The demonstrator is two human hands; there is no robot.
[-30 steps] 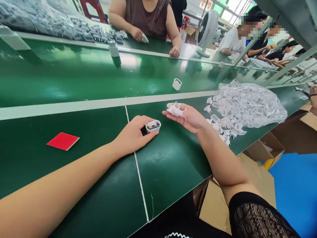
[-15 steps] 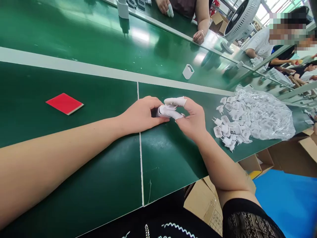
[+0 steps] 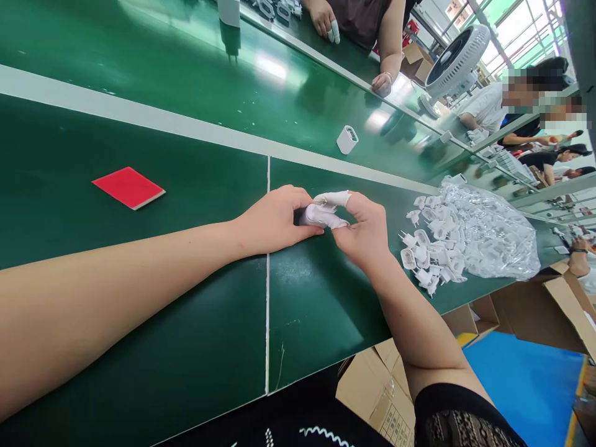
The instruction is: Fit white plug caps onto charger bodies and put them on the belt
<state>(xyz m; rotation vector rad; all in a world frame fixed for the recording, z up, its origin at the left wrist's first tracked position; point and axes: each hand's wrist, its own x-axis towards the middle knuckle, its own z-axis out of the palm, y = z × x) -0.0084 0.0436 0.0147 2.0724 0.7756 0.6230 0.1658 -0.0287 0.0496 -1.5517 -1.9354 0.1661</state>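
Observation:
My left hand [image 3: 279, 218] is closed around a small white charger housing [image 3: 307, 216], held low over the green table. My right hand [image 3: 365, 231] meets it from the other side, its fingers in white finger cots pinched at the housing's end. Those fingers cover most of that end, so any small part between them is hidden. To the right of my hands lies a pile of white plug pieces [image 3: 433, 248] with metal pins, spilling from a clear plastic bag [image 3: 503, 233].
A red square pad [image 3: 129, 187] lies to the left. On the green belt beyond the pale rail stand one white charger housing [image 3: 347, 140] and another [image 3: 229, 12]. A co-worker's hand [image 3: 382, 84] rests across the belt. Cardboard boxes [image 3: 372, 391] stand below the table edge.
The camera view has shifted slightly. Both hands stay together at the housing, with the right fingers only slightly changed in position. The housing on the belt appears a little further left.

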